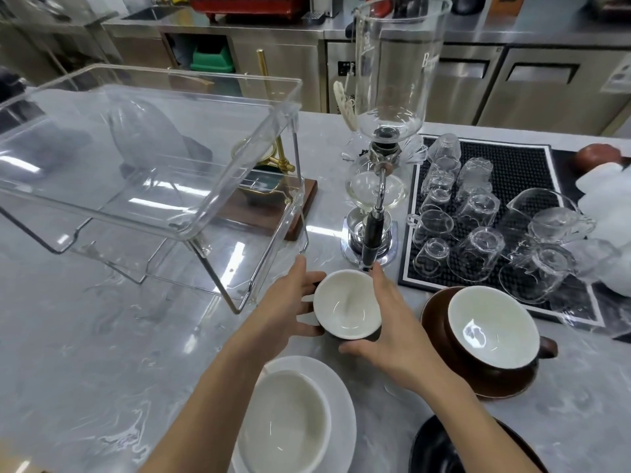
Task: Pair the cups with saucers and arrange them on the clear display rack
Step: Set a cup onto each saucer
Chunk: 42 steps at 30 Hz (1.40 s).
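A small dark cup with a white inside [346,303] sits on the counter between both my hands. My left hand [290,302] touches its left side and my right hand [392,322] wraps its right side. To the right, a brown cup [491,329] stands on a brown saucer [433,312]. Near me, a white cup [283,421] rests on a white saucer [341,404]. A black saucer [433,448] lies at the bottom edge, partly under my right forearm. The clear display rack [153,158] stands at the left with bare shelves.
A glass siphon coffee maker [386,148] stands just behind the small cup. A black rubber mat [519,158] with several upturned glass cups and pitchers lies at the right. A wooden-based brass stand [273,186] shows behind the rack. Grey marble counter [102,353] spreads to the left.
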### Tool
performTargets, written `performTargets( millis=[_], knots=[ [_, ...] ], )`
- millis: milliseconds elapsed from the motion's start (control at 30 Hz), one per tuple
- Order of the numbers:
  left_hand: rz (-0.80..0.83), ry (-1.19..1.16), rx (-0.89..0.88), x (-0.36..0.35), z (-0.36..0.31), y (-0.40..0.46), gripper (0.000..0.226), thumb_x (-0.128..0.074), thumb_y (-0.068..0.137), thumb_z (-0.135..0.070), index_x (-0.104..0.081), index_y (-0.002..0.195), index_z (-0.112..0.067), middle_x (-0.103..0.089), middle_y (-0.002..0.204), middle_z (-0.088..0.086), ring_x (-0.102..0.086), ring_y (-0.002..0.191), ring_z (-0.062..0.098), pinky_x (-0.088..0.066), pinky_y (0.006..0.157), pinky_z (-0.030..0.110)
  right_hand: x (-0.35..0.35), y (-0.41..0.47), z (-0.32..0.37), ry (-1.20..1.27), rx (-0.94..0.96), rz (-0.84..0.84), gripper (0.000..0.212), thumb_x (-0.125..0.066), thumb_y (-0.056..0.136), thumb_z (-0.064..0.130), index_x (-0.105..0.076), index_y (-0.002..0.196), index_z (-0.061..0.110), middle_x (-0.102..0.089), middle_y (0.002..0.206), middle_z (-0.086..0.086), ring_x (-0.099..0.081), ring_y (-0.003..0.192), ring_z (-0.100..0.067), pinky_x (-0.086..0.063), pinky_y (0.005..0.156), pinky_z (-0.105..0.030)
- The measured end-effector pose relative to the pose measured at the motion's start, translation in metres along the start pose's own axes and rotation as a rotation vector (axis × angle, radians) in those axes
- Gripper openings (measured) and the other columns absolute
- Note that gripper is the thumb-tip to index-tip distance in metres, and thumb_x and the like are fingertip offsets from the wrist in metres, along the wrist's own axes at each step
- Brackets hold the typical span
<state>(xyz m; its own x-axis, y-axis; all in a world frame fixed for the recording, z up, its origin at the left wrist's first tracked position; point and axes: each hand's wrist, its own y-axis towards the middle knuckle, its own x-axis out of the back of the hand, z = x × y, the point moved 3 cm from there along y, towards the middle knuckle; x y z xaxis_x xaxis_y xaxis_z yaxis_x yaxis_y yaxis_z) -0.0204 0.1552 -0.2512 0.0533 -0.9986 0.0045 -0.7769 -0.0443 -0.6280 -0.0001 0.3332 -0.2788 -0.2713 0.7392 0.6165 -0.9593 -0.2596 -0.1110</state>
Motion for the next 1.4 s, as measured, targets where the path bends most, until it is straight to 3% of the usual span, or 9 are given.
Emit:
performTargets(
  millis=[300, 433, 567, 700, 733, 867, 1000, 1167, 1400],
  knots=[
    [0.023, -0.005, -0.007, 0.001, -0.002, -0.004, 0.065, -0.029, 0.103, -0.061, -0.066, 0.126, -0.013, -0.068, 0.121, 0.006, -0.068, 0.11, 0.03, -0.06, 0.087, 0.059, -0.001, -0.001, 0.001, 0.065, -0.009, -0.012, 0.136, -0.089, 0.062, 0.038, 0.004, 0.16, 0.027, -0.013, 0.164, 0.015, -0.013, 0.134, 0.014, -0.015, 0.107, -0.008],
    [0.019, -0.036, -0.027, 0.001, -0.007, -0.012, 0.064, -0.029, 0.104, -0.058, -0.069, 0.12, -0.011, -0.068, 0.124, 0.01, -0.066, 0.114, 0.034, -0.057, 0.09, 0.063, 0.0, -0.003, -0.003, 0.177, -0.026, -0.048, 0.136, -0.09, 0.054, 0.036, -0.005, 0.16, 0.033, -0.019, 0.153, 0.034, -0.011, 0.121, 0.041, -0.013, 0.091, 0.016],
    [0.036, -0.029, -0.091, -0.001, -0.014, -0.023, 0.06, -0.028, 0.106, -0.056, -0.072, 0.115, -0.015, -0.071, 0.122, 0.008, -0.066, 0.114, 0.033, -0.061, 0.085, 0.058, 0.006, -0.01, 0.0, 0.234, 0.002, -0.13, 0.132, -0.085, 0.05, 0.046, -0.009, 0.158, 0.039, -0.008, 0.132, 0.063, -0.009, 0.119, 0.044, -0.02, 0.092, 0.012],
    [0.051, -0.012, -0.137, -0.004, -0.018, -0.037, 0.061, -0.027, 0.105, -0.057, -0.073, 0.113, -0.018, -0.073, 0.118, 0.004, -0.067, 0.111, 0.029, -0.064, 0.079, 0.054, 0.016, -0.022, 0.014, 0.346, 0.01, -0.142, 0.13, -0.092, 0.054, 0.03, -0.014, 0.158, 0.039, -0.026, 0.149, 0.039, -0.027, 0.137, 0.018, -0.031, 0.115, -0.021],
    [0.057, -0.01, -0.15, -0.004, -0.019, -0.042, 0.061, -0.027, 0.105, -0.057, -0.074, 0.112, -0.019, -0.073, 0.117, 0.004, -0.068, 0.111, 0.029, -0.064, 0.078, 0.054, 0.019, -0.026, 0.017, 0.379, 0.012, -0.145, 0.131, -0.094, 0.053, 0.026, -0.017, 0.158, 0.037, -0.028, 0.153, 0.031, -0.029, 0.138, 0.014, -0.033, 0.115, -0.021],
    [0.108, -0.033, -0.203, -0.006, -0.021, -0.06, 0.058, -0.031, 0.103, -0.058, -0.076, 0.109, -0.022, -0.079, 0.109, 0.0, -0.069, 0.111, 0.028, -0.064, 0.078, 0.054, 0.031, -0.043, 0.024, 0.465, 0.086, -0.162, 0.128, -0.096, 0.054, 0.004, -0.025, 0.156, 0.032, -0.032, 0.154, 0.021, -0.029, 0.122, 0.036, -0.031, 0.088, 0.012],
    [0.164, -0.052, -0.233, -0.01, -0.02, -0.077, 0.061, -0.029, 0.104, -0.059, -0.076, 0.115, -0.021, -0.078, 0.112, -0.001, -0.07, 0.111, 0.029, -0.063, 0.081, 0.055, 0.042, -0.062, 0.029, 0.474, 0.141, -0.197, 0.126, -0.096, 0.052, 0.001, -0.026, 0.151, 0.036, -0.039, 0.151, 0.019, -0.038, 0.125, 0.028, -0.033, 0.088, 0.01],
    [0.227, -0.075, -0.244, -0.02, -0.008, -0.1, 0.058, -0.032, 0.104, -0.056, -0.076, 0.115, -0.02, -0.075, 0.121, 0.001, -0.068, 0.112, 0.029, -0.062, 0.084, 0.055, 0.049, -0.094, 0.028, 0.413, 0.172, -0.247, 0.128, -0.098, 0.052, 0.018, -0.025, 0.154, 0.041, -0.043, 0.147, 0.027, -0.037, 0.138, 0.009, -0.034, 0.109, -0.007],
    [0.372, -0.153, -0.24, -0.051, 0.021, -0.121, 0.049, -0.038, 0.103, -0.052, -0.071, 0.119, -0.019, -0.068, 0.121, 0.0, -0.066, 0.099, 0.027, -0.059, 0.087, 0.054, 0.055, -0.142, 0.016, 0.418, 0.114, -0.335, 0.123, -0.096, 0.047, 0.024, -0.03, 0.147, 0.054, -0.043, 0.142, 0.039, -0.04, 0.13, 0.019, -0.041, 0.094, 0.002]
  ],
)
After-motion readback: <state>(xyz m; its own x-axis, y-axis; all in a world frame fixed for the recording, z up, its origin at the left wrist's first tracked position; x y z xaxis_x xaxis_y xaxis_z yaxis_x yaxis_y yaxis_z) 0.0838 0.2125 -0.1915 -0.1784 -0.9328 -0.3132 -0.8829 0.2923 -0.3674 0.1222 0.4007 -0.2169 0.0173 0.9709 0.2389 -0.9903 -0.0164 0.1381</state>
